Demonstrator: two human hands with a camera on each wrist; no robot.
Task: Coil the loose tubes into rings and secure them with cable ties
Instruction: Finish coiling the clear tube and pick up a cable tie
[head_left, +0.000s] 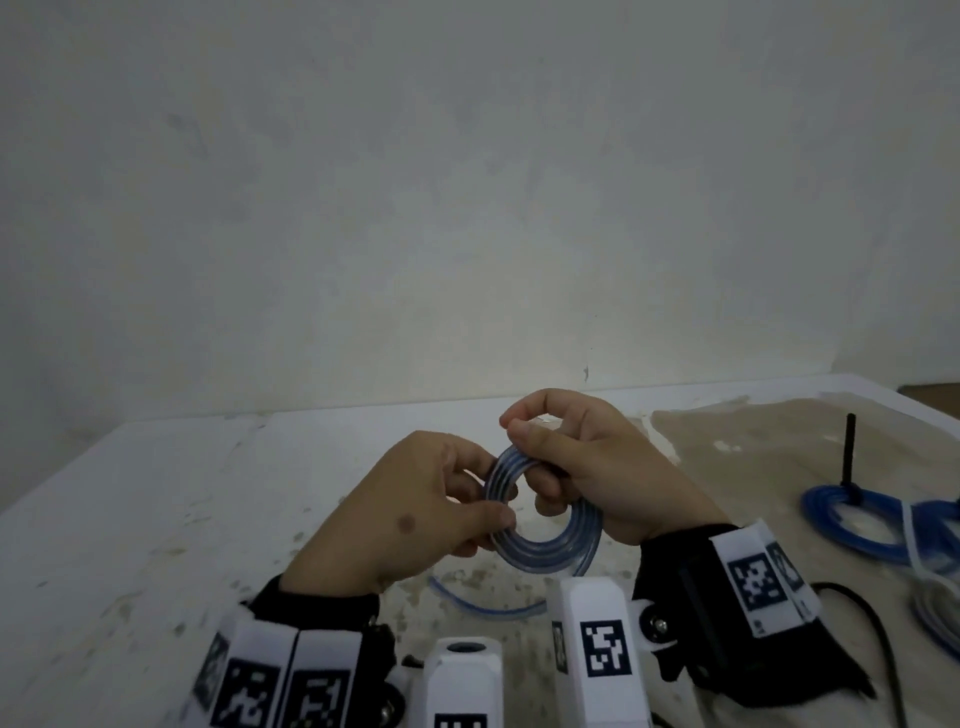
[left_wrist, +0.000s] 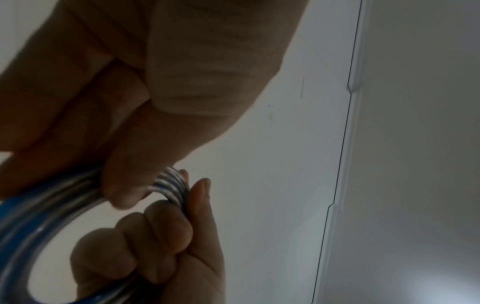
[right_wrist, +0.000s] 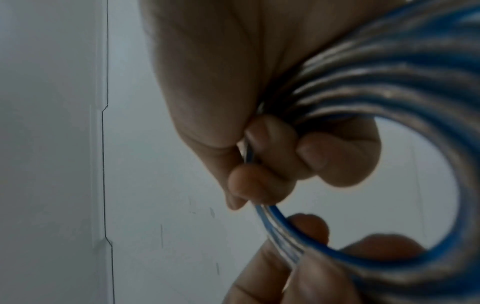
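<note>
The left hand (head_left: 415, 512) comes in from about 8 o'clock of the blue tube coil (head_left: 545, 525), wrist low near the desk (head_left: 156, 493), palm turned toward the right. Its thumb and fingers pinch the coil's rim at roughly 9 to 10 o'clock; the left wrist view shows the thumb (left_wrist: 145, 164) pressing several turns flat against the curled fingers (left_wrist: 166, 226) underneath, so this hand is closed on the tube, not spread.

The coil is held in the air between both hands, above the desk and tilted toward the camera, four or five turns lying side by side. It looks light and springy: translucent plastic tubing of this kind tends to hold a curve yet push back outward, so I judge the turns would fan apart or unwind once the pinch loosens. The surface looks smooth and probably slippery, so a grip across all turns at once is safer than holding a single strand. A loose tail of tube (head_left: 483, 605) lies on the desk at about 6 o'clock of the coil.

The right hand (head_left: 587, 467) arrives from 4 o'clock, wrist higher than the left, fingers hooked through the ring's opening while the thumb clamps the rim near 1 o'clock; it too grips the coil.

Farther right, at 3 o'clock, a finished blue ring (head_left: 852, 525) rests on the desk with a black cable tie (head_left: 850, 457) standing upright from it
</note>
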